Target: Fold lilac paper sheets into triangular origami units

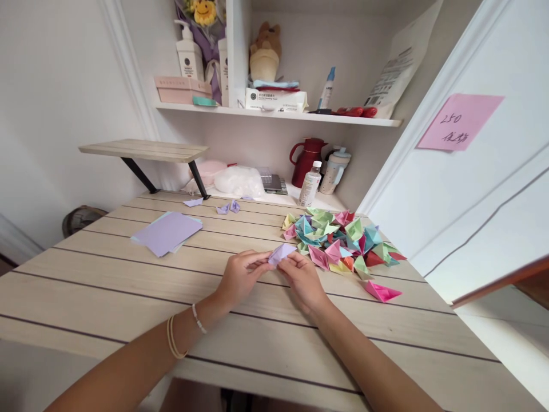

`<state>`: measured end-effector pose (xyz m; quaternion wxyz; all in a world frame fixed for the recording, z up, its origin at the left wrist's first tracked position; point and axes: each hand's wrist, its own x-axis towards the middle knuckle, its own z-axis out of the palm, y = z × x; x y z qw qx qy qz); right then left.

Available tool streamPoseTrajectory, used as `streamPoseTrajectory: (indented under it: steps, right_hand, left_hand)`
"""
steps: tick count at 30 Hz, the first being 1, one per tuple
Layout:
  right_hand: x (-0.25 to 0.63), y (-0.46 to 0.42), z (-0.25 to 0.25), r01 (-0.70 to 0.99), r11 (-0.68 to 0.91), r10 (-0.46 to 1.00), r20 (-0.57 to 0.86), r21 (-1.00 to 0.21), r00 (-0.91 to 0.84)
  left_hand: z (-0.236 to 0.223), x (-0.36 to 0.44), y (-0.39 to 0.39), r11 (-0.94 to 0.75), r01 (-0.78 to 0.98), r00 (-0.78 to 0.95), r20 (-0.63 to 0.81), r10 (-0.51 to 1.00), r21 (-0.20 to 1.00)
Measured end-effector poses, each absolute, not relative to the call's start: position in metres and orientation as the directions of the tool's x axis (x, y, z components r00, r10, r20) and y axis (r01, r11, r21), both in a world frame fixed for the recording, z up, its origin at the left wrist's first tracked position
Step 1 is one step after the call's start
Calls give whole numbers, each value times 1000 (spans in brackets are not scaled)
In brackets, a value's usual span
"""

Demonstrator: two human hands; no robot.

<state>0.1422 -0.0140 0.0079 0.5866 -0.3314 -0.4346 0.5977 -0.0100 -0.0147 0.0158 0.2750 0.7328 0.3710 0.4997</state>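
A small piece of folded purple paper (282, 253) is held between both hands above the table. My left hand (241, 278) pinches its left side, thumb and fingers closed on it. On the other side, my right hand (302, 279) grips the lower right edge, and its fingers partly cover the paper. Just beyond my right hand lies a heap of folded paper boats (330, 237) in pink, green, blue, yellow and red. One bright pink boat (383, 292) sits apart, nearer to me. To the left is a stack of purple and pale blue paper sheets (171, 233).
Little purple folded pieces (229, 207) lie at the back of the slatted table (141, 297). A raised wooden stand (143, 150) is at the back left. Along the back are a plastic bottle (309, 186), a red jug (306, 160) and a white plastic bag (240, 181), under a shelf (274, 114).
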Motion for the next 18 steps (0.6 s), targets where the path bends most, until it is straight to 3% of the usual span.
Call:
streamPoseTrajectory:
  steps: [7, 18]
  right_hand:
    - [141, -17, 11, -540, -83, 991, -14, -837, -130]
    - [144, -18, 11, -603, -189, 977, -87, -775, -194]
  left_hand:
    - [18, -8, -21, -742, 458, 254, 729, 636, 489]
    - [22, -7, -19, -775, 340, 293, 723, 625, 532]
